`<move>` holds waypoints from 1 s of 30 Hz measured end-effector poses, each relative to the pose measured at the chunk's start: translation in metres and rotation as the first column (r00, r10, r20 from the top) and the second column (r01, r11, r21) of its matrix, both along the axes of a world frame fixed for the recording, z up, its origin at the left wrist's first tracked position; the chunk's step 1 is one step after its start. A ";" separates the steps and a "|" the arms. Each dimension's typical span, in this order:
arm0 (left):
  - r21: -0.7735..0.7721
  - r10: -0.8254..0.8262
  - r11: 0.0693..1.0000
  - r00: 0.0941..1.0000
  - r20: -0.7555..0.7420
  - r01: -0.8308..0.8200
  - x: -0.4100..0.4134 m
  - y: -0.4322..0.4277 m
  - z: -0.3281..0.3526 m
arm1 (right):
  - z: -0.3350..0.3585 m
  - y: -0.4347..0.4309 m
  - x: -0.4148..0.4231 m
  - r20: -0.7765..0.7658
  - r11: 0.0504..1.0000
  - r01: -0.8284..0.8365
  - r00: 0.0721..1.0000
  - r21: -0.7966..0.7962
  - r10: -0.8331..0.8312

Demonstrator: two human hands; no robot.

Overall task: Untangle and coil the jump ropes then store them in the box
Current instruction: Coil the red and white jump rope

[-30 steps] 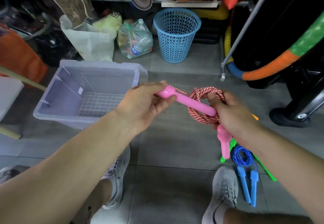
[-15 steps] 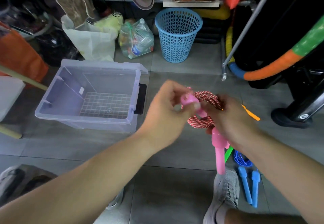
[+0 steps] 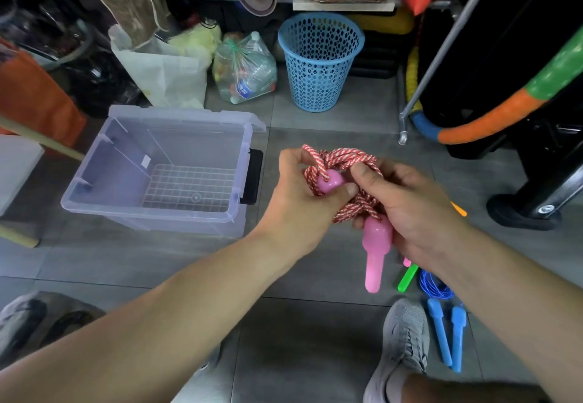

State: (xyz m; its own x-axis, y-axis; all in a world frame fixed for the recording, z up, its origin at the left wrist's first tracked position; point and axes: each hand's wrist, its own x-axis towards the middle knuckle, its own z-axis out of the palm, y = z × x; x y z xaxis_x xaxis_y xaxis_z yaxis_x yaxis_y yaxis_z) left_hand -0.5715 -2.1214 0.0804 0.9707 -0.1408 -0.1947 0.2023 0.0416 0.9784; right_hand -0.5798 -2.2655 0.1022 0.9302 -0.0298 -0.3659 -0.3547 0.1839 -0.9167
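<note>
While left hand [image 3: 296, 204] and right hand [image 3: 413, 210] grip the jump rope [image 3: 342, 161] | box [image 3: 176, 223] (uncovered) shows its grid floor

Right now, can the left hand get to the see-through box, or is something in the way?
Probably yes. The box sits open on the floor just left of the left hand, with bare floor between them. That hand is gripping the red-and-white rope, though, so the rope would come along.
</note>
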 end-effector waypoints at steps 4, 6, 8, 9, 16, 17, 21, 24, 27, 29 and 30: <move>-0.157 -0.044 0.987 0.997 -0.070 0.032 0.005 0.005 0.006 | 0.011 0.002 0.003 0.016 0.998 0.020 1.000 0.060 -0.021; -0.163 -0.116 0.980 0.993 -0.011 0.113 0.008 0.008 0.010 | 0.018 0.001 0.003 0.038 0.998 0.009 0.999 0.066 -0.012; -0.061 -0.172 0.983 0.984 0.045 0.175 0.006 0.009 0.011 | 0.020 -0.001 0.003 0.087 1.000 0.009 0.996 -0.016 -0.008; 0.006 -0.202 0.979 0.977 0.068 0.202 0.005 0.009 0.011 | 0.020 -0.002 0.002 0.119 0.996 0.023 0.993 -0.086 -0.012; 0.300 -0.386 0.868 0.918 -0.090 0.394 -0.002 0.014 0.006 | 0.022 -0.016 0.017 0.207 0.964 0.212 0.962 -0.163 -0.176; 0.356 -0.379 0.845 0.916 -0.128 0.399 0.000 0.016 0.004 | 0.023 -0.020 0.020 0.218 0.956 0.241 0.955 -0.166 -0.203; 0.358 -0.309 0.859 0.927 -0.212 0.367 0.003 0.020 0.000 | 0.014 -0.024 0.021 0.223 0.939 0.245 0.956 -0.243 -0.192; 0.165 -0.282 0.933 0.935 -0.213 0.319 0.005 0.021 0.001 | 0.004 -0.017 0.020 0.234 0.923 0.190 0.966 -0.334 -0.114; -0.131 -0.353 0.935 0.910 -0.218 0.331 0.005 0.020 0.011 | 0.006 -0.009 0.023 0.302 0.889 0.175 0.952 -0.422 -0.044; -0.095 -0.295 0.954 0.943 -0.154 0.283 0.006 0.020 0.017 | 0.009 -0.001 0.025 0.318 0.918 0.136 0.948 -0.373 -0.011; -0.055 -0.228 0.973 0.967 -0.117 0.222 0.008 0.022 0.018 | 0.011 0.003 0.026 0.319 0.932 0.116 0.948 -0.344 0.000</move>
State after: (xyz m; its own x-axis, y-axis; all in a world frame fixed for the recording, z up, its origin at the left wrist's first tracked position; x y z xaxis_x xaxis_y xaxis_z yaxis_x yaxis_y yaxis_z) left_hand -0.5638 -2.0998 0.0984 0.8825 -0.3632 -0.2989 0.3284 0.0209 0.9443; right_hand -0.5535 -2.2625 0.1134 0.9868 -0.1611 -0.0160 -0.0424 -0.1616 -0.9860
